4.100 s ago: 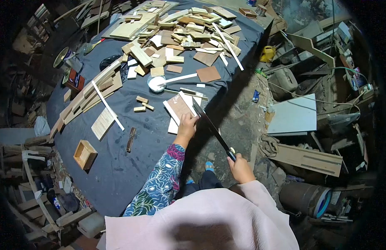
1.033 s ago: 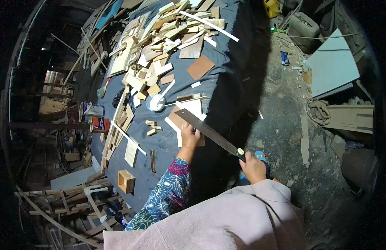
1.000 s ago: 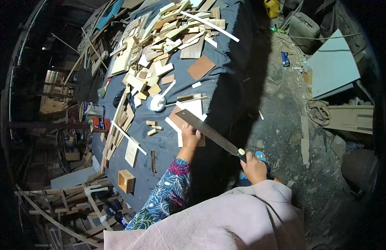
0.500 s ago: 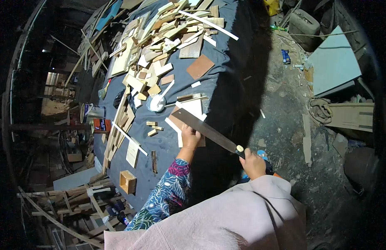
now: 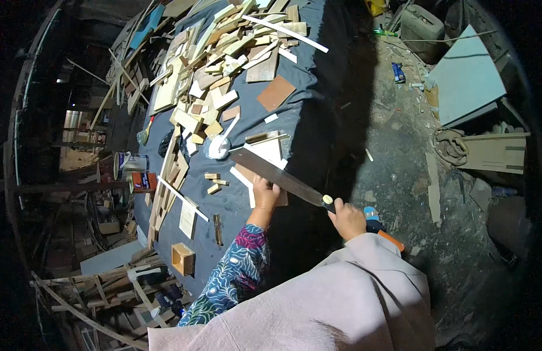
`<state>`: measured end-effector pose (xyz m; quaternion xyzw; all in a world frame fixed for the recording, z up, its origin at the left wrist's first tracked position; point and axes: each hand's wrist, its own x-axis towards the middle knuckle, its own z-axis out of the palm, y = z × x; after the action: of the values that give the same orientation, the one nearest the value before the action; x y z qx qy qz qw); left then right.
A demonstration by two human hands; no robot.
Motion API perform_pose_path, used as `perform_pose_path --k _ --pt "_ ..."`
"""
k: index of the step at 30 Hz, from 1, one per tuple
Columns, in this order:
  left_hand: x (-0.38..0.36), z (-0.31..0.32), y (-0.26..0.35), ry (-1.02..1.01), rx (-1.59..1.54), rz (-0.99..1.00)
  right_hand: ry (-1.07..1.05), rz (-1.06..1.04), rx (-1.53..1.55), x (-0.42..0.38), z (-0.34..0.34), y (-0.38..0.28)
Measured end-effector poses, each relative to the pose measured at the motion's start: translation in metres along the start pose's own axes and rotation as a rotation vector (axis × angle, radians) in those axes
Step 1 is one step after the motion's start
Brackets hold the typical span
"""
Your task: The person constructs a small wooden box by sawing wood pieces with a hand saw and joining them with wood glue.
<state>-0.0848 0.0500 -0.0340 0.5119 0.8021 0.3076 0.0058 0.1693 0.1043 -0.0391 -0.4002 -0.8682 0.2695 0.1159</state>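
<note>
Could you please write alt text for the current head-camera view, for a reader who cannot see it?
A person's right hand holds a handsaw by its handle, the blade slanting over small boards where the left hand rests. Dark cloth lies beneath the boards, and a heap of wood offcuts spreads farther along it.

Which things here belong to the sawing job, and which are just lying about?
Seem to belong:
- saw, in the right hand
- brown panel, under the left hand

Seemingly just lying about:
- wooden box
- brush
- red can
- green bottle
</note>
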Motion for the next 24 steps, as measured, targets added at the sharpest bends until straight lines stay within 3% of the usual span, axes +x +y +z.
perform_pose_path --k 22,24 --pt "0.001 -0.002 0.005 0.019 0.083 0.021 -0.022 0.022 -0.018 0.007 0.008 0.001" --pt "0.001 -0.001 0.008 0.022 0.041 0.029 0.048 -0.019 0.042 0.018 0.015 -0.006"
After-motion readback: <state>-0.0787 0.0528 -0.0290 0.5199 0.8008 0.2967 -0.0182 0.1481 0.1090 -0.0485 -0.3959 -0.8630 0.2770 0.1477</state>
